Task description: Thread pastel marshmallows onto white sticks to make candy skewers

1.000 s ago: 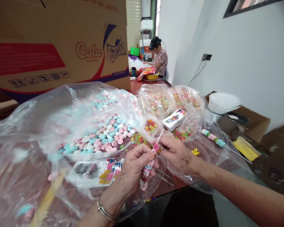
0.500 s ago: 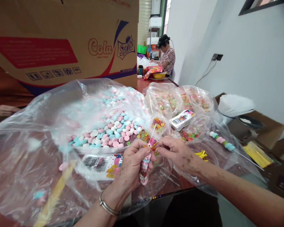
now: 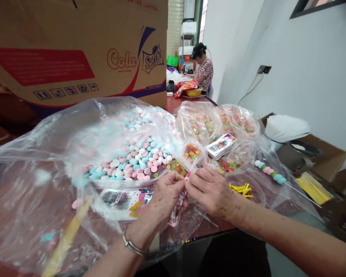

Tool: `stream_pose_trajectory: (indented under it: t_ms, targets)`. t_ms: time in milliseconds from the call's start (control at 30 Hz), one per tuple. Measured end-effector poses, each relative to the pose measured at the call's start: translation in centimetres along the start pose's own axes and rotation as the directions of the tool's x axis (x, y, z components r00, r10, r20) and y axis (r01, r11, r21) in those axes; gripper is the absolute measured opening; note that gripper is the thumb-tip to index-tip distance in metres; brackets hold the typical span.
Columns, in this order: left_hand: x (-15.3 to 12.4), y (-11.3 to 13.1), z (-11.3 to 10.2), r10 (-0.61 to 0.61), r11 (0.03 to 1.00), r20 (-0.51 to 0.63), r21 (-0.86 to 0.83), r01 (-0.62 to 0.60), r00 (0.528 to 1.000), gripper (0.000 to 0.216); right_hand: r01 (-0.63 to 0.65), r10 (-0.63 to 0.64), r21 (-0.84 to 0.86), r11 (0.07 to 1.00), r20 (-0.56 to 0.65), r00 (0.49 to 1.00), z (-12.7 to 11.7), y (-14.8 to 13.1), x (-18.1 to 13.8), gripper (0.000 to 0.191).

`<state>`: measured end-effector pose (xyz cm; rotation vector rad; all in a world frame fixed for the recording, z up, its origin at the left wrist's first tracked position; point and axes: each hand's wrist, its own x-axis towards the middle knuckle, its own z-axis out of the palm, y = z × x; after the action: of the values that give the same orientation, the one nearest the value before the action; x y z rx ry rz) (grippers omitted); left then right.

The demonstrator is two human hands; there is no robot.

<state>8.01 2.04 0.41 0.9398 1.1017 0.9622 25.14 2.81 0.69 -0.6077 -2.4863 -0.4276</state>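
Note:
My left hand [image 3: 165,196] is closed around a small wrapped candy packet [image 3: 175,215], whose printed lower end sticks out below the fingers. A white stick [image 3: 193,166] rises from the packet's gathered neck. My right hand [image 3: 212,191] is closed at that neck, fingertips against those of my left hand. They cover most of the yellow twist tie there. To the right, several yellow twist ties [image 3: 242,189] lie loose on the plastic. A skewer of pastel candies [image 3: 269,171] rests farther right.
A large clear bag [image 3: 46,134] of pink, blue and white candies [image 3: 135,163] spreads left. Bags of ring candies [image 3: 193,152] and printed sachets [image 3: 222,145] lie ahead. A big carton [image 3: 77,30] stands behind. Another person [image 3: 203,69] sits at the far end.
My right hand has moved left and closed in over the packet's neck, hiding the twist tie ends that showed before. The packet stays in my left hand.

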Motion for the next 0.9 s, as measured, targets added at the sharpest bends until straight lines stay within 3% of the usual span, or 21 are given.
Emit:
stream_pose_trajectory:
  t_ms: [67, 133, 200, 300, 400, 500, 700, 800, 833, 900]
  targets:
    - [0.2, 0.5, -0.9, -0.12, 0.989, 0.158, 0.108, 0.103, 0.98, 0.002, 0.062, -0.064, 0.106, 0.992, 0.019, 0.998, -0.5, 0.7, 0.2, 0.027]
    - [0.2, 1.0, -1.6, -0.228, 0.96, 0.33, 0.231, 0.156, 0.916, 0.012, 0.099, -0.116, 0.223, 0.97, 0.064, 0.991, -1.0, 1.2, 0.6, 0.027]
    - [0.2, 1.4, -2.0, -0.283, 0.932, 0.441, 0.337, 0.135, 0.852, 0.013, 0.147, -0.198, 0.311, 0.939, 0.138, 0.97, -1.5, 1.4, 1.1, 0.027]
    - [0.1, 1.9, -1.8, -0.378, 0.892, 0.509, 0.425, 0.155, 0.774, 0.009, 0.199, -0.302, 0.398, 0.896, 0.217, 0.928, -2.2, 1.4, 1.6, 0.024]
    - [0.0, 2.1, -1.6, -0.448, 0.874, 0.541, 0.433, 0.222, 0.712, 0.005, 0.232, -0.353, 0.433, 0.871, 0.222, 0.909, -2.4, 1.3, 1.5, 0.021]
    - [-0.1, 2.0, -1.6, -0.452, 0.872, 0.534, 0.432, 0.229, 0.714, 0.003, 0.218, -0.347, 0.445, 0.869, 0.234, 0.908, -2.3, 1.1, 1.0, 0.019]
    - [-0.1, 1.7, -1.9, -0.495, 0.844, 0.525, 0.479, 0.241, 0.692, 0.002, 0.039, -0.235, 0.483, 0.875, 0.352, 0.906, -2.6, 0.8, 1.2, 0.016]
    - [-0.2, 1.9, -1.5, -0.516, 0.823, 0.5, 0.515, 0.24, 0.695, 0.004, 0.109, -0.275, 0.416, 0.903, 0.363, 0.89, -2.4, 0.6, 1.2, 0.015]
    - [-0.2, 2.1, -1.3, -0.519, 0.809, 0.487, 0.546, 0.219, 0.702, 0.005, 0.146, -0.293, 0.381, 0.913, 0.363, 0.885, -2.1, 0.4, 1.0, 0.014]
    - [-0.3, 2.1, -0.7, -0.446, 0.74, 0.416, 0.669, 0.065, 0.792, 0.008, 0.172, -0.279, 0.304, 0.937, 0.356, 0.892, -1.0, 0.1, 0.5, 0.012]
